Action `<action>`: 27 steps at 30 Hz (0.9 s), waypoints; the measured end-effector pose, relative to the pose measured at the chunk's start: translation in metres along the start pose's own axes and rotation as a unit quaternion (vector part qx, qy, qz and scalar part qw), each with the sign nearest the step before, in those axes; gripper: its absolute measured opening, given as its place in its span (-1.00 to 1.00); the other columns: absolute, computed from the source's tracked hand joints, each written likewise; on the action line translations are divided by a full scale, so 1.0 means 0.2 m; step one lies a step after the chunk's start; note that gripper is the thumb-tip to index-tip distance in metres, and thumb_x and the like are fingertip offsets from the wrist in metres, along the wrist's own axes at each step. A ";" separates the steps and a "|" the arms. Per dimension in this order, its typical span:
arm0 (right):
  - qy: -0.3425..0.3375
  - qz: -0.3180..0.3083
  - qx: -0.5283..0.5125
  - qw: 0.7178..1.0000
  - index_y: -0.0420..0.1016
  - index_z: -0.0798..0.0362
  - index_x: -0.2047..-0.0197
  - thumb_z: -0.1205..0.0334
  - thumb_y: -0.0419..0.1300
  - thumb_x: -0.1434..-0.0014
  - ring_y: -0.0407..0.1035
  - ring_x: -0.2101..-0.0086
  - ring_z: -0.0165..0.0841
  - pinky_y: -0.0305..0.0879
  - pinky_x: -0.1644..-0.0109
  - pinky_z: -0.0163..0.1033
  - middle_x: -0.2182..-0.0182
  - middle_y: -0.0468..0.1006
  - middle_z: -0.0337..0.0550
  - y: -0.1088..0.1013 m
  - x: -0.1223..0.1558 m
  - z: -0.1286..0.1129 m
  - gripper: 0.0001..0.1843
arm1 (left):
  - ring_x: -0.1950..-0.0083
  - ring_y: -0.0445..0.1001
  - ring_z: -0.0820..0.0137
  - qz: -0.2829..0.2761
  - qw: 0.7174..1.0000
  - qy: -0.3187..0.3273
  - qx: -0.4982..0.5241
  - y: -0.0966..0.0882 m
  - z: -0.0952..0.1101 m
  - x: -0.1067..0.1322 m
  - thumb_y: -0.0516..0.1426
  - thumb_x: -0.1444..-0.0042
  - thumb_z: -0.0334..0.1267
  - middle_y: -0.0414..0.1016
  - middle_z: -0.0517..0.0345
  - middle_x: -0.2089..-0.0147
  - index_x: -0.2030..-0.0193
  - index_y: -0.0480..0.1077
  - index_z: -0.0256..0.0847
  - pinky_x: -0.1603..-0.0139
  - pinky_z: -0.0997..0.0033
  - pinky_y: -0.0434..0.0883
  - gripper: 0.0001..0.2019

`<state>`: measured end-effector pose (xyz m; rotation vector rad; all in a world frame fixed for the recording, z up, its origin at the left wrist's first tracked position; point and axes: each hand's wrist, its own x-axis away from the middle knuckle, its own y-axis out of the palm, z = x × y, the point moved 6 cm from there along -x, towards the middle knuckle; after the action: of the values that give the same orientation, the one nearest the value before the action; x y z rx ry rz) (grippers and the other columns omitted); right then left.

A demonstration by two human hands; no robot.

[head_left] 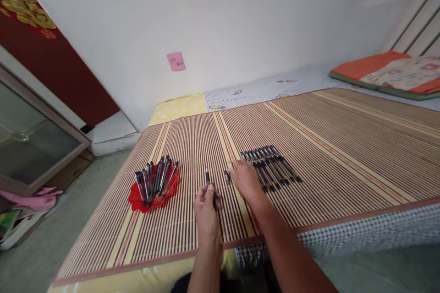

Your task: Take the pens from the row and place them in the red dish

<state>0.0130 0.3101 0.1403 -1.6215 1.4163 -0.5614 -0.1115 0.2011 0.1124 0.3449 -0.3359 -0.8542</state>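
My left hand (206,199) is closed round the lower part of an uncapped black pen (207,177), whose tip points away from me. Between my hands a dark pen cap (227,178) lies on the mat. My right hand (244,177) is just right of that cap, fingers drawn together; a tiny pale thing seems to be at the fingertips, too small to name. Beyond and right of it lie a row of several pen caps (263,151) and a row of several uncapped pens (280,170), partly hidden by my hand. On the left, a red wavy-edged dish (135,205) holds several capped pens (158,177).
A striped bamboo mat (178,142) covers the bed. Behind it is a white wall with a pink note (176,61). A folded orange and floral quilt (388,71) lies at the far right. A glass-panelled cabinet door (34,137) stands at the left.
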 end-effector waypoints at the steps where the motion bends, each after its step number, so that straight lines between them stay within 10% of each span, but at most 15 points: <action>1: -0.003 -0.021 0.001 1.000 0.49 0.13 -0.07 0.18 0.12 -0.32 0.42 0.04 -0.17 0.21 0.00 -0.19 0.02 0.55 0.08 0.03 0.01 -0.02 -0.68 | 0.60 0.21 0.62 -0.001 1.000 0.001 0.004 0.00 0.00 0.00 0.39 0.10 0.01 0.35 0.35 0.55 0.31 0.38 -0.25 0.61 0.63 0.17 -0.58; 9: -0.060 -0.105 0.013 0.993 0.51 0.12 0.11 0.38 0.10 -0.27 0.49 0.14 -0.22 0.27 0.09 -0.22 0.12 0.54 0.06 0.21 0.11 -0.20 -0.81 | 0.60 0.23 0.62 0.011 0.998 0.017 0.055 -0.01 0.03 0.01 0.41 0.13 0.01 0.37 0.34 0.53 0.34 0.39 -0.24 0.61 0.64 0.18 -0.58; 16: -0.031 -0.080 -0.194 0.977 0.52 0.09 0.22 0.34 0.17 -0.12 0.49 0.24 -0.27 0.30 0.17 -0.24 0.25 0.59 -0.06 0.13 0.06 -0.13 -0.85 | 0.56 0.30 0.59 0.026 0.998 0.007 0.061 -0.01 0.04 0.01 0.40 0.16 -0.08 0.40 0.31 0.49 0.29 0.42 -0.23 0.55 0.61 0.24 -0.62; 24: 0.075 0.006 -0.596 0.799 0.44 0.08 0.14 0.09 0.32 0.00 0.48 0.40 -0.37 0.37 0.30 -0.27 0.37 0.56 -0.20 0.01 -0.03 0.03 -0.63 | 0.54 0.23 0.61 -0.051 0.999 -0.009 0.016 0.04 0.02 0.03 0.37 0.07 -0.14 0.37 0.30 0.47 0.24 0.45 -0.25 0.56 0.63 0.15 -0.68; 27: 0.077 0.020 -0.632 0.771 0.48 0.07 0.18 0.06 0.36 0.00 0.48 0.38 -0.38 0.34 0.31 -0.30 0.35 0.57 -0.20 -0.05 -0.01 0.01 -0.64 | 0.53 0.22 0.60 -0.076 0.997 -0.015 -0.011 0.06 0.01 0.04 0.36 0.04 -0.11 0.36 0.29 0.47 0.23 0.47 -0.25 0.55 0.62 0.16 -0.68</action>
<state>0.0200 0.3128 0.1488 -2.5555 2.1337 0.4877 -0.0989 0.2010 0.1205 0.3398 -0.3301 -1.0122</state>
